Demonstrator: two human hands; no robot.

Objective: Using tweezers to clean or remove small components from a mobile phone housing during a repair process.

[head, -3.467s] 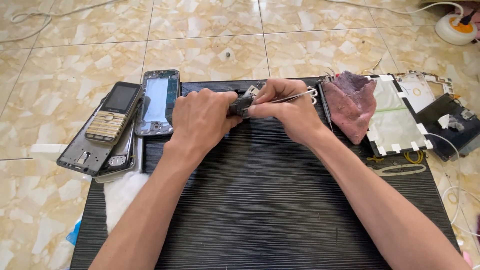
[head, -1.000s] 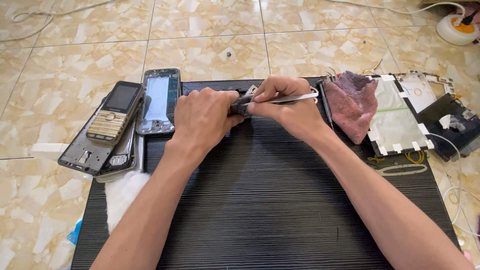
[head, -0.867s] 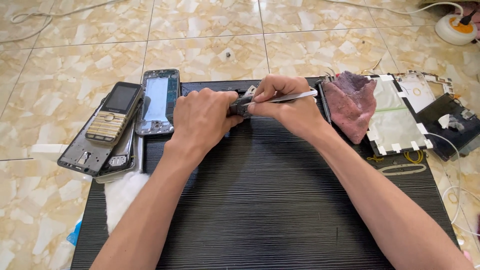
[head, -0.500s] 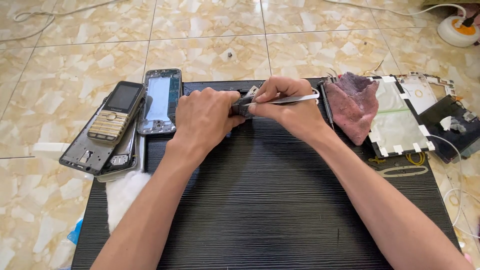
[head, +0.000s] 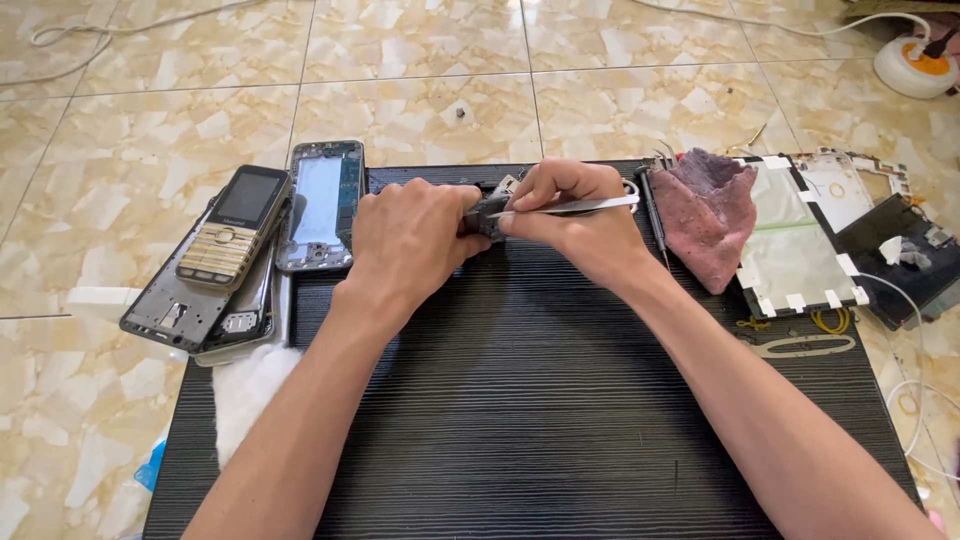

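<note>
My left hand (head: 415, 240) grips a small dark phone part (head: 487, 212) at the far middle of a black ribbed mat (head: 520, 400). My right hand (head: 575, 215) pinches silver tweezers (head: 580, 206), their tip against the same part. The two hands meet over the part, which is mostly hidden by my fingers.
A keypad phone (head: 232, 228) lies on stacked phone frames (head: 185, 305) at the left, beside an opened smartphone frame (head: 322, 205). A pink cloth (head: 705, 210), a screen panel (head: 797, 250), more parts and cables lie at the right. White padding (head: 245, 390) sits at the mat's left edge.
Almost nothing: both hands stay on the small part, with only slight shifts of the tweezers.
</note>
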